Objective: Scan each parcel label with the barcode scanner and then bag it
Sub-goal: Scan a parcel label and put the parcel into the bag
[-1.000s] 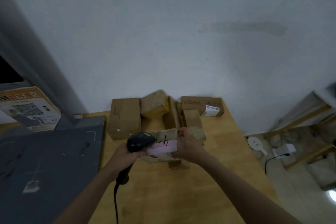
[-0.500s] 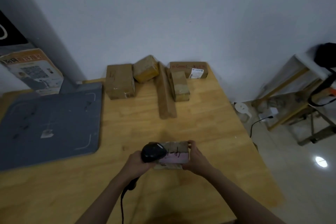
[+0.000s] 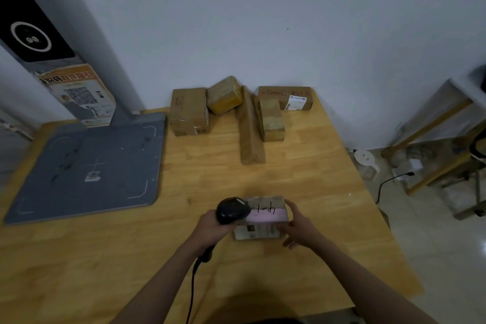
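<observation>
A small cardboard parcel (image 3: 265, 212) with a pink strip and black handwriting on top sits near the front of the wooden table (image 3: 302, 179). Its white label (image 3: 256, 232) faces me on the near side. My right hand (image 3: 297, 226) holds the parcel by its right end, thumb on top. My left hand (image 3: 210, 227) grips a black barcode scanner (image 3: 232, 210), whose head hovers over the parcel's left end. The scanner's cable (image 3: 193, 281) runs down toward me.
Several more cardboard parcels (image 3: 188, 112) stand against the back wall, with one long narrow box (image 3: 249, 134) reaching forward. A grey scale platform (image 3: 86, 168) with a column (image 3: 39, 42) fills the left. The table's right edge drops to a floor with clutter (image 3: 420, 166).
The parcel and both hands have come from the stack at the back to the front of the table. The view has tilted down over the table.
</observation>
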`<state>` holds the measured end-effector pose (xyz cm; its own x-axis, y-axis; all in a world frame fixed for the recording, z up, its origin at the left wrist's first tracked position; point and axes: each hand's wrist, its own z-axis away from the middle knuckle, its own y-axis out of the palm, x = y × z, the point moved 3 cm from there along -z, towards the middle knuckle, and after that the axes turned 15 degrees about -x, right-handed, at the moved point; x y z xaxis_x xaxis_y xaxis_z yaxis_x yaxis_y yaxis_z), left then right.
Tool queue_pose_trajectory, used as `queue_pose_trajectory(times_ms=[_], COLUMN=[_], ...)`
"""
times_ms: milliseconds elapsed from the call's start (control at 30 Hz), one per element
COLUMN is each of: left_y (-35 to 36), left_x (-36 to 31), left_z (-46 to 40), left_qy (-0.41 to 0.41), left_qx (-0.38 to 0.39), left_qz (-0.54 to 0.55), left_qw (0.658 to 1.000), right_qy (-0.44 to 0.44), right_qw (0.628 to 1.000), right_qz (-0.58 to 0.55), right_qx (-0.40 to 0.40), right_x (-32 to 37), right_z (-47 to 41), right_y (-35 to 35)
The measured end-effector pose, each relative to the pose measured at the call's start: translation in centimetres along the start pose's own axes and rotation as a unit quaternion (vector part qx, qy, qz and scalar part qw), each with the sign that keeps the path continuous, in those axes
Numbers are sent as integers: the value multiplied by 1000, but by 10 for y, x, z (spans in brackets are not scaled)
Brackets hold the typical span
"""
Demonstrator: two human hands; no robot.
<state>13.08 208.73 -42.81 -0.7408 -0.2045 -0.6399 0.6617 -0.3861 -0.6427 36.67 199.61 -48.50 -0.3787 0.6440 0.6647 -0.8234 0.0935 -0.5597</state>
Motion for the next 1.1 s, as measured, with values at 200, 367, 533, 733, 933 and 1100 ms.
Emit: queue_pose_trajectory(times_ms=[200, 367, 533, 733, 933, 1100], left_y=[3, -4, -12, -17, -27, -32], left_x=[-4, -7, -8, -15, -24, -31], left_z=[-6, -13, -24, -40, -50, -50], left_qy=[10, 13, -20, -32, -5, 41], left_qx=[3, 6, 56, 83, 75, 53], left_qz=[9, 31, 23, 5, -30, -66], left_qw=[1000, 999, 998, 996, 997, 996], right_qy=[-123, -143, -146, -203, -248, -249], right_qw=[983, 967, 957, 934, 935, 942], right_qz=[91, 179, 249, 292, 250, 220], right_qx=[-103, -112, -22, -26, -29, -40], right_x=[21, 39, 55, 62, 51, 41], right_z=[-18, -36, -62, -79, -85, -78], right_y=[3, 8, 6, 19, 22, 23])
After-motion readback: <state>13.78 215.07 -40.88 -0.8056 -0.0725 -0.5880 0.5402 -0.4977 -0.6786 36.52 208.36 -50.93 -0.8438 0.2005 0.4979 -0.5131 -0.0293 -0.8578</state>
